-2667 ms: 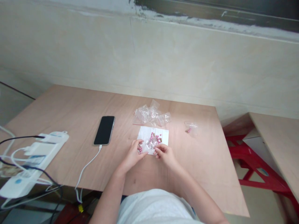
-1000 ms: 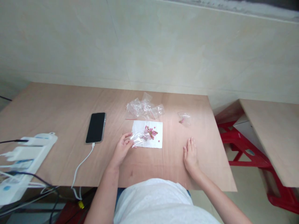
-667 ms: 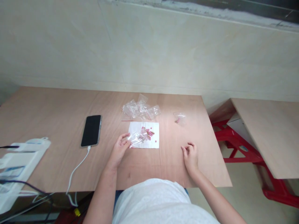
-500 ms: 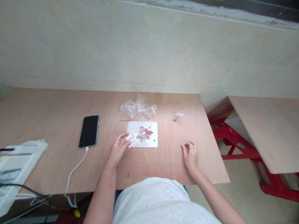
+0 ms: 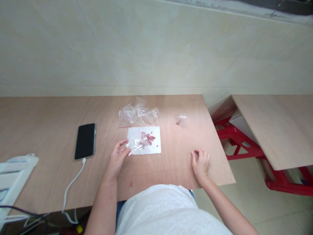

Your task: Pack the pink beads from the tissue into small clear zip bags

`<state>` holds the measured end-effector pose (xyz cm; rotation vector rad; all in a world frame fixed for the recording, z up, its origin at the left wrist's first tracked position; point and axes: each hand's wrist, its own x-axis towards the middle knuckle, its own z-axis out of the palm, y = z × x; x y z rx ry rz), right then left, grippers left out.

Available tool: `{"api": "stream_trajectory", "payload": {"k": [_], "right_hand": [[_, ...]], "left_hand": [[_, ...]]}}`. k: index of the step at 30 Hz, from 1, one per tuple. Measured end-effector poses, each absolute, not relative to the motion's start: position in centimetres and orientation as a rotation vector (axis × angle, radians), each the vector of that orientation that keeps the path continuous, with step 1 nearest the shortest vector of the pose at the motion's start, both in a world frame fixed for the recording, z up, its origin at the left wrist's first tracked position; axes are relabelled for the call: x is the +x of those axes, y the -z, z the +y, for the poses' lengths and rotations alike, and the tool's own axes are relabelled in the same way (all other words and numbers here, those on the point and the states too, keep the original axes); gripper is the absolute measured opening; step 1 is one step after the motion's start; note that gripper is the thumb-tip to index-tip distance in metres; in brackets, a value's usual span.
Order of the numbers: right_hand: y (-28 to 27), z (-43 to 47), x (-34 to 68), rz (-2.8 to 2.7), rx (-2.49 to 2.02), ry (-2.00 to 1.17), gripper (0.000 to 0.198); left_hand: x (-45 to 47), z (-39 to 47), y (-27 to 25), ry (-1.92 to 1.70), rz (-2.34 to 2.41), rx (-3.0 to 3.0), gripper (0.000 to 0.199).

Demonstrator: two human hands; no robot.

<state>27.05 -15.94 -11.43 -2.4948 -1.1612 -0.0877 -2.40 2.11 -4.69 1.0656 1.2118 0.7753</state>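
Observation:
My left hand pinches the edge of a clear plastic bag between thumb and fingers. The bag lies over the left part of a white paper square. Several small pink beads, with gold-coloured bits among them, are gathered on the paper, some under or in the bag; I cannot tell which. My right hand rests on the table near the right edge, fingers curled towards the thumb. Whatever it may hold is hidden. Further back lies a small clear bag with a few pink beads inside.
Behind the paper is a heap of clear zip bags. To the left a black phone is plugged into a white cable. A white plastic device sits at the far left. Red stools stand by a second table.
The view has turned a little, shifting the tabletop left. My right hand has moved slightly right across the table, away from the small bag. My left hand keeps its pinch on the plastic bag.

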Motion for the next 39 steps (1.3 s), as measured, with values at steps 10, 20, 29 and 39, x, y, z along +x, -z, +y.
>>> {"api": "stream_trajectory", "payload": {"k": [10, 20, 29, 39], "right_hand": [[9.3, -11.8, 24.0, -1.146, -2.175, -0.267, 0.023], [8.8, -2.3, 16.4, -1.235, -1.705, -0.773, 0.022], [5.2, -3.4, 17.3, -0.679, -1.481, -1.325, 0.031], [1.8, -4.3, 19.4, -0.785, -1.4, -1.321, 0.022]], "left_hand": [[-2.5, 1.7, 4.4, -0.797, 1.207, 1.023, 0.041], [-2.0, 0.5, 4.6, -0.829, 1.087, 1.011, 0.041], [0.7, -1.0, 4.1, -0.863, 1.034, 0.986, 0.037], [0.6, -0.1, 2.2, -0.71, 1.009, 1.215, 0.026]]}}
